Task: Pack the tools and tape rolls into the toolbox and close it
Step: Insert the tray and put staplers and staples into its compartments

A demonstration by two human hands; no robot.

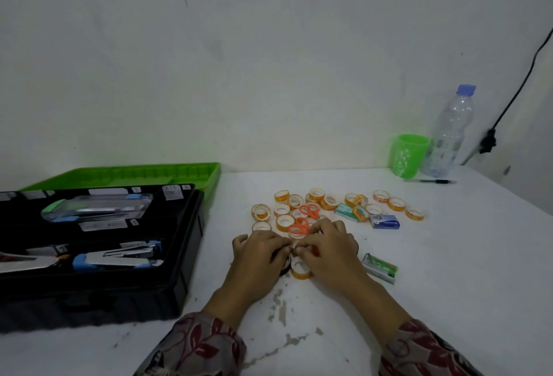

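The black toolbox [191, 244] stands open at the left, with staplers [116, 257] and a clear case [98, 206] in its upper tray. Several small orange tape rolls [282, 221] and orange-handled scissors [299, 226] lie in a heap at the table's middle. My left hand [260, 251] and my right hand [326, 248] meet over the near edge of the heap, fingers curled, pinching small tape rolls between them. One roll [300, 269] sits under my right hand. A dark ring [284, 269] shows below my left hand.
A green tray [209, 175] lies behind the toolbox. Staple boxes [380, 268], [384, 221], [347, 211] lie to the right of the heap. A green cup [407, 155], a plastic bottle [452, 133] and a pen [437, 181] stand at the back right by the wall.
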